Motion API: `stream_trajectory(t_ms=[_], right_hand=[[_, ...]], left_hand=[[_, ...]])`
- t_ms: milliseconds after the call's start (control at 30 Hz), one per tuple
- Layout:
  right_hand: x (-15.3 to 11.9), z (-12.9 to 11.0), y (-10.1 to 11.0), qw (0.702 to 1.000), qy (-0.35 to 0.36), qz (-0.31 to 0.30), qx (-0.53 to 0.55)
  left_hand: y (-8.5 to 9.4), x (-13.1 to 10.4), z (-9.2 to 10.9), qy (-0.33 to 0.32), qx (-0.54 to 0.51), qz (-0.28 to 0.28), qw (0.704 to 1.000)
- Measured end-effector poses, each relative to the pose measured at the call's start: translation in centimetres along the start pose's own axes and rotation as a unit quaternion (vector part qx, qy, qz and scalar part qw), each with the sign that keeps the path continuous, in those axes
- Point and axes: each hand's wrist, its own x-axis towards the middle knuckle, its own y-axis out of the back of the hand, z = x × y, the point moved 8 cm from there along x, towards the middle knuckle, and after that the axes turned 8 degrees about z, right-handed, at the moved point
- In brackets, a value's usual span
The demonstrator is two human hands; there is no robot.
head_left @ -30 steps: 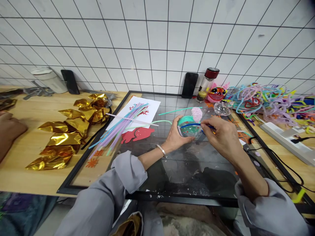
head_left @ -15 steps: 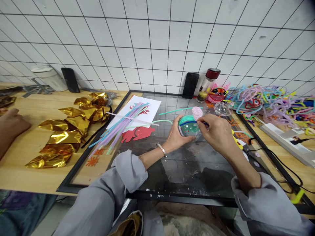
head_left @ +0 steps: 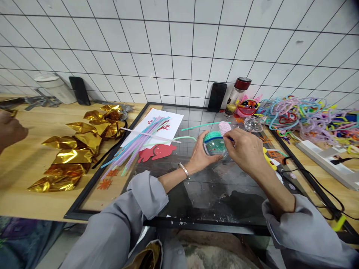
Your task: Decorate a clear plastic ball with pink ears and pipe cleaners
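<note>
Clear ball (head_left: 215,146) sits cupped in the left hand (head_left: 200,155) — fingers curled round its near side, teal pipe cleaner (head_left: 211,136) wrapped over its top. Right hand (head_left: 243,149) pinches narrow on a blue pipe cleaner (head_left: 230,139) against the ball's right edge — pink pompom (head_left: 224,127) just above the fingertips.

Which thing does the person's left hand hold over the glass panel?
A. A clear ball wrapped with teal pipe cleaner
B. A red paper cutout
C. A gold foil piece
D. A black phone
A. The left hand cups the clear ball, whose top is wound with teal pipe cleaner, while the right hand pinches a blue pipe cleaner against it.
</note>
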Motion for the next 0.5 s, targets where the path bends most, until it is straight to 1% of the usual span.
stream_trajectory(t_ms=[233, 500], right_hand=[[0.09, -0.46, 0.12, 1.000, 0.013, -0.002, -0.022], [0.39, -0.50, -0.28, 0.996, 0.003, -0.069, -0.050]], left_hand=[[-0.02, -0.01, -0.10, -0.003, -0.004, 0.001, 1.000], [-0.07, -0.02, 0.06, 0.001, -0.008, -0.009, 1.000]])
